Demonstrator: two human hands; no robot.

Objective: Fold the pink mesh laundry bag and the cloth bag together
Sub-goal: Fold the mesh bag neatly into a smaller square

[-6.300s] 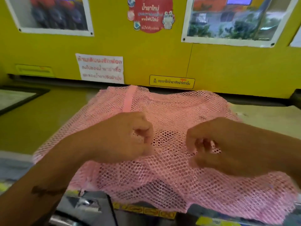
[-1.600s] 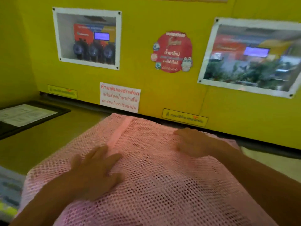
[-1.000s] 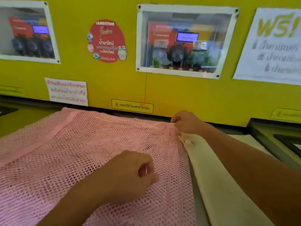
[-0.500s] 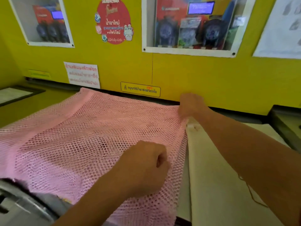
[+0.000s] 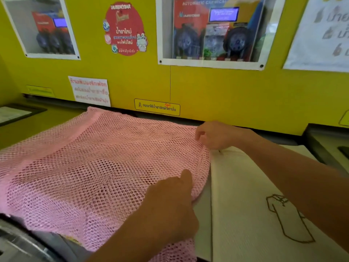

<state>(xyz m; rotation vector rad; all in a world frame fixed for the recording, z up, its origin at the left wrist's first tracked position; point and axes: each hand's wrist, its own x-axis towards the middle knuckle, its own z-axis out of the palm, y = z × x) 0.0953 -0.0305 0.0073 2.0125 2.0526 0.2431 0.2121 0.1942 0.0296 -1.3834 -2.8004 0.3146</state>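
The pink mesh laundry bag (image 5: 90,167) lies spread flat over the left and middle of the yellow machine top. To its right lies the cream cloth bag (image 5: 241,214), flat, with a dark outline drawing on it. My right hand (image 5: 217,136) pinches the mesh bag's far right corner, where it meets the cloth bag. My left hand (image 5: 170,203) rests on the mesh near its right edge, fingers curled into the netting with one finger pointing forward. The mesh bag's near edge hangs over the front of the machine.
A yellow wall (image 5: 226,87) with framed windows, a red round sticker (image 5: 124,29) and paper notices stands right behind the bags. A dark lid frame (image 5: 17,114) sits at far left, another dark recess (image 5: 328,144) at far right. A grey curved machine front (image 5: 28,242) shows at lower left.
My hands went from pressing the mesh flat to gripping its right edge. In the last half second my right hand slid slightly nearer along the corner, and my left fist loosened with one finger extended.
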